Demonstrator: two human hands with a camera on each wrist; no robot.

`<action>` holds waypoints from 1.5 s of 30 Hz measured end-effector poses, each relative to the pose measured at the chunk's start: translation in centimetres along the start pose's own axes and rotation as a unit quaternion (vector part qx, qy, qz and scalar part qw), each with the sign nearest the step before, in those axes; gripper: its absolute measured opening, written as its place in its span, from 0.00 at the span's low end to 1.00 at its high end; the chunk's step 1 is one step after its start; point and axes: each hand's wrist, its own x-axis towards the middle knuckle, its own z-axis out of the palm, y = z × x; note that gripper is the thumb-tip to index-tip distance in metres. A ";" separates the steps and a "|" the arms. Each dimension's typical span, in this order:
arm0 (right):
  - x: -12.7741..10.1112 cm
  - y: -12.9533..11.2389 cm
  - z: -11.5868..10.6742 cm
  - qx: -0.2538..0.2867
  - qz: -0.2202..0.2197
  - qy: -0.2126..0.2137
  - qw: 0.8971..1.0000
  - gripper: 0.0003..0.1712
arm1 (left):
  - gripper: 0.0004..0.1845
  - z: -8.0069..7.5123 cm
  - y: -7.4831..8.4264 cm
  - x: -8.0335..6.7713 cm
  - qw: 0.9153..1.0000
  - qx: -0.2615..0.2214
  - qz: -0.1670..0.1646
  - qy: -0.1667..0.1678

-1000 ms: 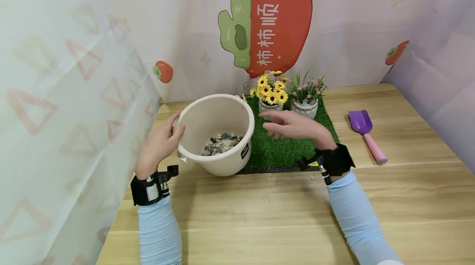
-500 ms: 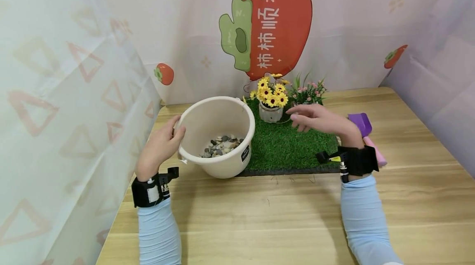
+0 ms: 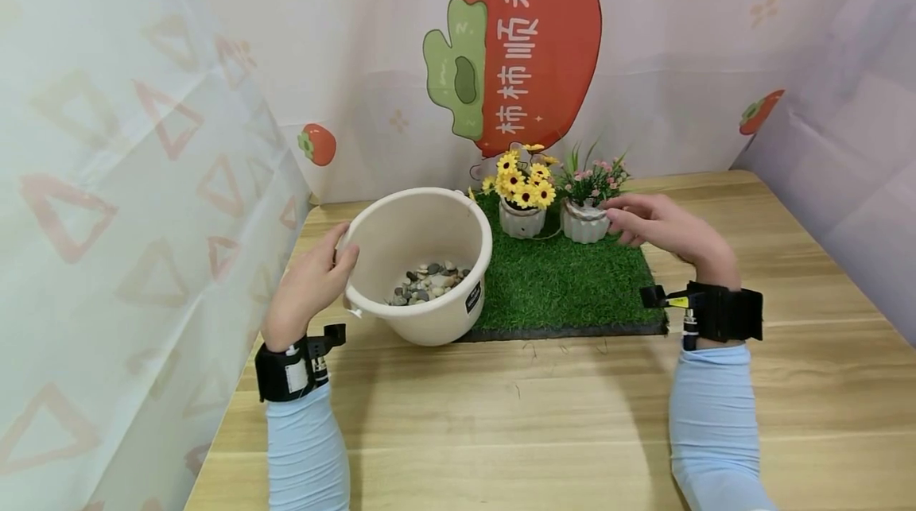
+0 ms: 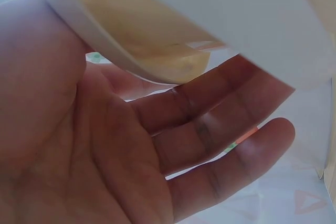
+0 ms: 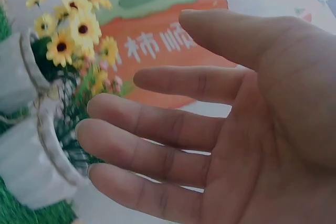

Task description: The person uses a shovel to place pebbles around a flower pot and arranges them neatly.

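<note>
A cream bucket (image 3: 438,320) with grey and tan pebbles (image 3: 429,282) at its bottom stands left of the middle in the head view. My left hand (image 3: 304,284) holds its left rim, the thumb at the lip and the fingers along the outer wall. In the left wrist view the bucket (image 4: 252,19) passes above the palm. My right hand (image 3: 669,226) is held up beside a white pot of pink flowers (image 3: 585,221), fingers loosely bent and grasping nothing. In the right wrist view its palm shows bare, with the pot (image 5: 37,163) beyond the fingertips; contact cannot be made out.
A white pot of yellow flowers (image 3: 522,217) stands left of the pink one, both on a green turf mat (image 3: 572,288). The wooden table (image 3: 501,431) meets a printed cloth backdrop (image 3: 665,42) behind. Cloth also hangs at both sides.
My right hand has moved right, from near the yellow flowers past the pink pot, and now covers the purple scoop seen earlier. My left hand and the bucket have stayed put.
</note>
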 end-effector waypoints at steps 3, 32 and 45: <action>-0.4 0.8 -0.6 -0.021 0.011 0.013 1.000 0.31 | 0.29 0.0 -0.1 0.0 1.000 -0.002 -0.002 -0.002; -2.5 6.1 -3.5 -0.188 0.146 0.037 0.971 0.39 | 0.31 0.0 -0.2 -0.1 1.000 -0.003 -0.008 -0.008; -4.4 7.9 -4.3 -0.143 0.229 0.047 0.962 0.46 | 0.31 0.2 -0.1 0.0 1.000 -0.003 -0.012 -0.003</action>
